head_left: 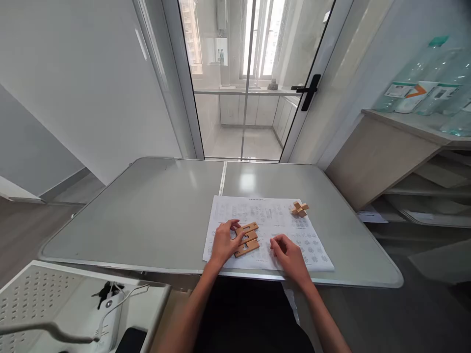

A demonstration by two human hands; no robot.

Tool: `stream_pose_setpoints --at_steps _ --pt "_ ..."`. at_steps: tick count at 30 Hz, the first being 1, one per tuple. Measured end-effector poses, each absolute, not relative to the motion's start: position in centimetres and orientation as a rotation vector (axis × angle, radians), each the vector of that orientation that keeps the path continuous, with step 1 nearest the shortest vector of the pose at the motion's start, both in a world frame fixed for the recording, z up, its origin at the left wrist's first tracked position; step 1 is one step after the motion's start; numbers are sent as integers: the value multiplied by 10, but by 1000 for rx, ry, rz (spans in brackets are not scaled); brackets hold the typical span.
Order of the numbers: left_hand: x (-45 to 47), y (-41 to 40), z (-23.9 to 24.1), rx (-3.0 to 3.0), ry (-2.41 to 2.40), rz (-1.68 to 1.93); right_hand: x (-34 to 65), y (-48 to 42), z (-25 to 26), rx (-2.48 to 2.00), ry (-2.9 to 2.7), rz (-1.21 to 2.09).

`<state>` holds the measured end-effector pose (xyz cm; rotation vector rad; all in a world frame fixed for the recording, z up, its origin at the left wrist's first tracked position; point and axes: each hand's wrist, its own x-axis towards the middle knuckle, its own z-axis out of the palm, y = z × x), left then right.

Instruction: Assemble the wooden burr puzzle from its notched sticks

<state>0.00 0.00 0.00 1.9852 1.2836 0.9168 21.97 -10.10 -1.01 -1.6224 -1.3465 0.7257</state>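
Here the left hand touches wooden pieces on paper.

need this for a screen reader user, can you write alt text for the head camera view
Seen from above, a person's left hand touches three flat notched wooden pieces lying side by side on a printed sheet, while the right hand rests on the sheet beside them. A small assembled wooden cross sits at the sheet's far right, on a grey table before a glass door.
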Motion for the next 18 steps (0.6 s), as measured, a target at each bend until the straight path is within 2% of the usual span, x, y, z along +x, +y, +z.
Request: stream_pose_setpoints --at_steps 5,18 --pt "1 -1 1 1969 1307 930 209 -99 -7 -1547 -1520 615" --pt "-2 -7 2 1990 1257 979 192 -95 -9 -1422 -1638 706"
